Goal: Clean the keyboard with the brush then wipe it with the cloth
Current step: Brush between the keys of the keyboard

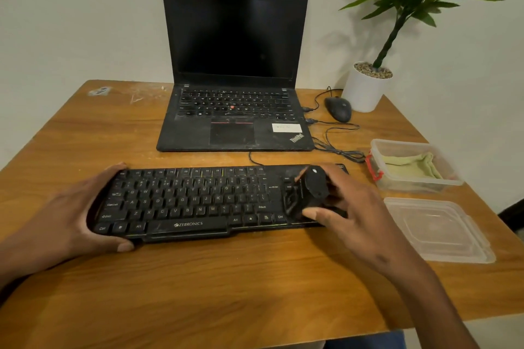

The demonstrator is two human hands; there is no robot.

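Right hand fingers gripping black brush, left hand clasping dusty black keyboard

A single view is given, taken from head height and aimed forward and down across the surface. The near edge is seen close at 6 o'clock, the wall farther off at 12 o'clock. Wide-angle bending is seen toward the borders.
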